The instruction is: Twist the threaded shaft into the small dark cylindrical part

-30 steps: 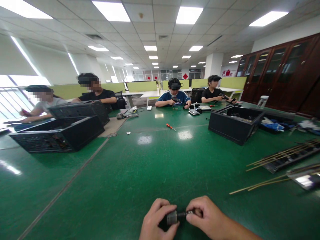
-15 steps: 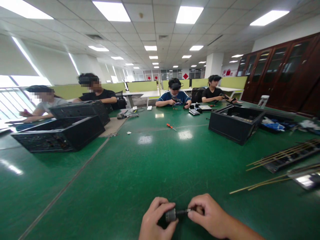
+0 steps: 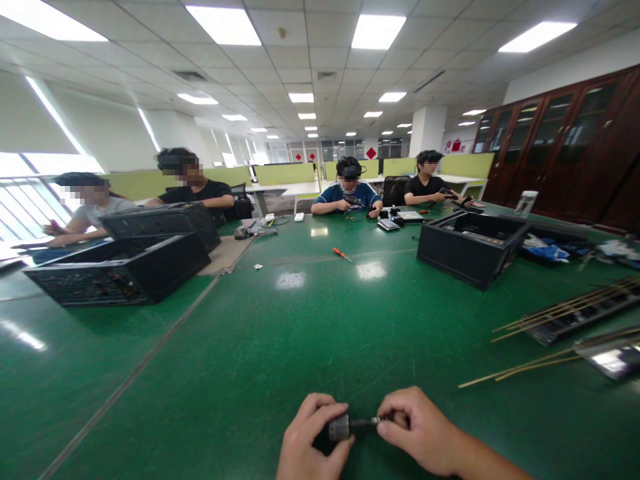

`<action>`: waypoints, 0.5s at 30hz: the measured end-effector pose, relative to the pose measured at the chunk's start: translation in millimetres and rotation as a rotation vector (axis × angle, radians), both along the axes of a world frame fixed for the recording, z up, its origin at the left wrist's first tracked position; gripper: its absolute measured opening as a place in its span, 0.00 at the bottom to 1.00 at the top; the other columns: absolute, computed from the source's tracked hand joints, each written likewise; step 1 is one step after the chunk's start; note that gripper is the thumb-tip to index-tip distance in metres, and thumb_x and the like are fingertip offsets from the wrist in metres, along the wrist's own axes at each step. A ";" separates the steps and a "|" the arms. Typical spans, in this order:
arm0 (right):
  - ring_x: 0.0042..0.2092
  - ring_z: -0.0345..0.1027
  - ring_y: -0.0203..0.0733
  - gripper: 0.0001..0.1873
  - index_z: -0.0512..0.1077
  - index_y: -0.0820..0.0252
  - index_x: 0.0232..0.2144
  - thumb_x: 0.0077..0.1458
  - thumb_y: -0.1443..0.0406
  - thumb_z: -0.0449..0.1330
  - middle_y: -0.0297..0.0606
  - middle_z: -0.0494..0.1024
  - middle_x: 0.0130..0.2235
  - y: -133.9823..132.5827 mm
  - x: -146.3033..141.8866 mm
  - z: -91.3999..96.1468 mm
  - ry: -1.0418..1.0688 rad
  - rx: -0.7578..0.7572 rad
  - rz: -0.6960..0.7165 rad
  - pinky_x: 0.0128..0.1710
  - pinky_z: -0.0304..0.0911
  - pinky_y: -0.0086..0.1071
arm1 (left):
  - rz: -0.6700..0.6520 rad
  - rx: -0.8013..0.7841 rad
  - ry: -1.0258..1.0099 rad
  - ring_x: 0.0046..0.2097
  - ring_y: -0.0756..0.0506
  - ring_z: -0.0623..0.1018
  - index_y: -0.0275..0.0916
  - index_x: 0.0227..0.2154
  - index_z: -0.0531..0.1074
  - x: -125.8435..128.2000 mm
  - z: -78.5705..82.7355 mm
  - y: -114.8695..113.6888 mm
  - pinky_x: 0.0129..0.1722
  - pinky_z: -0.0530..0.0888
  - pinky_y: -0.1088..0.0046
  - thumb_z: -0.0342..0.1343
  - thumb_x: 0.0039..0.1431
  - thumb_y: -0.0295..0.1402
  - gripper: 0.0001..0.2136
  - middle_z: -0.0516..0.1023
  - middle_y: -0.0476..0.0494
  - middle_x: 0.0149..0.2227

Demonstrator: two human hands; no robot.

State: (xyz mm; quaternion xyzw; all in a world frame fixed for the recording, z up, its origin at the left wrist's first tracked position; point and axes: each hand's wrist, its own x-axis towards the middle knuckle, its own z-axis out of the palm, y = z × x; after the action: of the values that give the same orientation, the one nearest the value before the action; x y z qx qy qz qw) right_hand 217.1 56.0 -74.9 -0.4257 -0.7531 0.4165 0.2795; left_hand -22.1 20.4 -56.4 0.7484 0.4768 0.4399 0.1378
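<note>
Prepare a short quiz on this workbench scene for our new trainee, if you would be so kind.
1. True or false: the left hand grips a small grey metal cylinder.
2. What does the right hand pinch? A) a thin rod sticking out of the cylinder; B) a pair of scissors; C) a cup.
3. Fill in the gap: the red-handled screwdriver lies loose on the ___ table, far from both hands.
Key: 1 true; 2 A; 3 green.
</note>
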 end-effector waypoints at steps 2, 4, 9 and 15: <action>0.23 0.51 0.33 0.11 0.79 0.62 0.30 0.55 0.59 0.63 0.25 0.59 0.18 0.5 0.8 -0.1 0.001 0.003 0.005 0.25 0.47 0.27 | 0.001 -0.012 0.000 0.39 0.45 0.82 0.45 0.41 0.80 0.5 -0.9 -0.9 0.39 0.80 0.72 0.65 0.48 0.23 0.16 0.80 0.46 0.38; 0.23 0.51 0.33 0.11 0.79 0.62 0.30 0.55 0.59 0.63 0.25 0.59 0.18 1.3 2.3 -0.3 -0.005 0.007 0.003 0.25 0.47 0.27 | 0.006 -0.026 0.001 0.39 0.45 0.82 0.45 0.41 0.80 0.7 -1.2 -1.2 0.39 0.80 0.72 0.65 0.48 0.24 0.16 0.80 0.46 0.38; 0.23 0.51 0.33 0.11 0.79 0.62 0.31 0.55 0.60 0.63 0.25 0.59 0.18 5.1 8.2 -0.2 -0.018 0.017 -0.017 0.26 0.47 0.28 | 0.132 -0.082 0.001 0.40 0.43 0.83 0.45 0.39 0.80 -11.1 8.3 6.4 0.42 0.80 0.69 0.67 0.51 0.34 0.11 0.82 0.46 0.39; 0.23 0.50 0.33 0.10 0.79 0.63 0.30 0.54 0.60 0.63 0.25 0.58 0.18 6.8 7.9 0.6 0.015 0.003 0.000 0.25 0.47 0.27 | 0.438 -0.247 -0.031 0.47 0.37 0.84 0.45 0.49 0.72 -65.6 26.1 2.7 0.48 0.80 0.58 0.49 0.64 0.53 0.21 0.85 0.43 0.44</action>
State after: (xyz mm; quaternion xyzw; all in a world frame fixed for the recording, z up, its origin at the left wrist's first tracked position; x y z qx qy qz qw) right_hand 225.0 62.8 -74.3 -0.4219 -0.7517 0.4185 0.2860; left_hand -87.7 23.1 -30.3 0.5980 0.6756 0.4089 0.1370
